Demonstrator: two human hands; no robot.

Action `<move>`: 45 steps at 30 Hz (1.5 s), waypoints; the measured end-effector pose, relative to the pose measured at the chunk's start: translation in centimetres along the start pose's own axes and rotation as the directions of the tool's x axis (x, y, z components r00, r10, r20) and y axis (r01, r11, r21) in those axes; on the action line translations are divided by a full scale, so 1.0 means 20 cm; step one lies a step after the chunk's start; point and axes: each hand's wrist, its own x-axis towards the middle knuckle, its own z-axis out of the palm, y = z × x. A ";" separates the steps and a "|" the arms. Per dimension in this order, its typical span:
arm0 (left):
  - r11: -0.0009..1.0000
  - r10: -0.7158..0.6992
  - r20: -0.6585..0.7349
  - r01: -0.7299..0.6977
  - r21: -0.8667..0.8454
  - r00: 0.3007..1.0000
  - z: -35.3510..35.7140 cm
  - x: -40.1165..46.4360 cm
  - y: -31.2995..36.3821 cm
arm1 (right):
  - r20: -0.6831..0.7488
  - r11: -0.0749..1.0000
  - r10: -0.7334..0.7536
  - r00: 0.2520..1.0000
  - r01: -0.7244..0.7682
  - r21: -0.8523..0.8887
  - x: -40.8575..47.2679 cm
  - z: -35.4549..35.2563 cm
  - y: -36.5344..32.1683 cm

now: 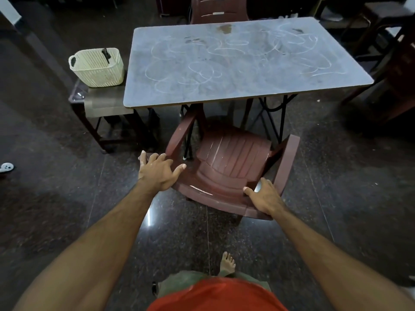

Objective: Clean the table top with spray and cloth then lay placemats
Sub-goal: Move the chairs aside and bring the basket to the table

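Note:
The grey table top (242, 70) is covered in white chalk scribbles, with brown and dark stains near its far edge. A brown plastic chair (233, 153) stands tucked at the table's near side. My left hand (157, 173) rests with spread fingers on the left corner of the chair's back. My right hand (266, 198) grips the right part of the chair's back, thumb on the inside. A cream basket (98, 68) to the left of the table holds a black-topped item (106, 55), mostly hidden.
The basket stands on a low dark side table (77, 97), on a flat grey-brown mat (105, 104). Another brown chair (219, 10) is at the table's far side. Dark wooden furniture (393, 75) crowds the right. A small white object (6, 167) lies on the dark floor.

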 end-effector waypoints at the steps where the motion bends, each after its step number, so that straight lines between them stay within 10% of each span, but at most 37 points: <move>1: 1.000 -0.012 0.006 0.012 0.007 1.000 0.00 0.02 0.00 | 0.031 1.000 0.014 0.999 -0.015 0.016 0.02 0.00 0.00; 17: 0.983 -0.102 0.344 0.042 0.177 0.933 -0.09 0.33 -0.02 | 0.206 0.910 0.354 0.912 -0.387 0.151 0.11 -0.01 0.08; 27: 0.993 0.029 0.587 0.045 -0.110 0.809 -0.11 0.51 -0.12 | 0.192 0.873 0.459 0.867 -0.481 0.084 0.13 0.00 0.08; 45: 0.514 0.051 0.772 0.646 -0.564 0.634 0.00 0.59 -0.34 | 0.356 0.737 0.500 0.790 -0.603 0.304 0.25 0.04 0.14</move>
